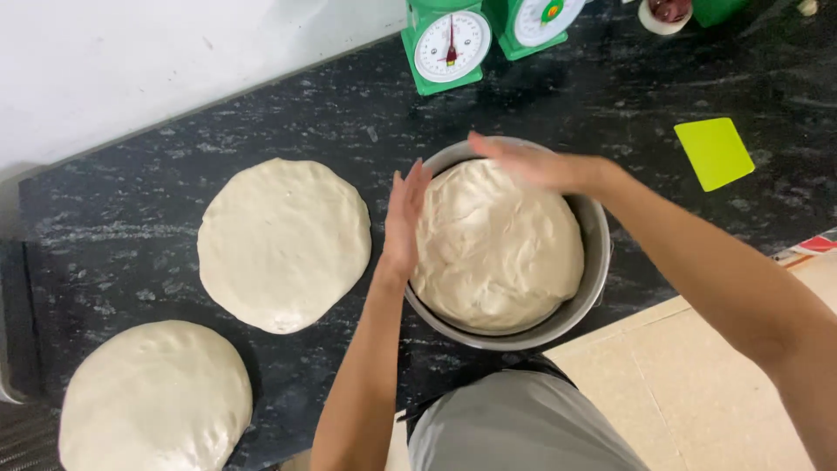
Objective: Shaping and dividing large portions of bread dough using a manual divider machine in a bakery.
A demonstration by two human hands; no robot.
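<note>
A round metal pan [595, 228] sits on the black speckled counter, filled with a large mound of pale dough [495, 249]. My left hand [404, 218] is flat and upright against the dough's left side at the pan's rim. Fingers together, my right hand [536, 162] lies blurred over the far top of the dough. Neither hand holds anything.
Two flattened dough rounds lie on the counter [113, 235], one at the centre left [283, 242] and one at the near left [155, 399]. Two green dial scales [447, 45] [534, 22] stand at the back. A yellow-green plastic scraper [714, 153] lies at the right. A white wall runs behind.
</note>
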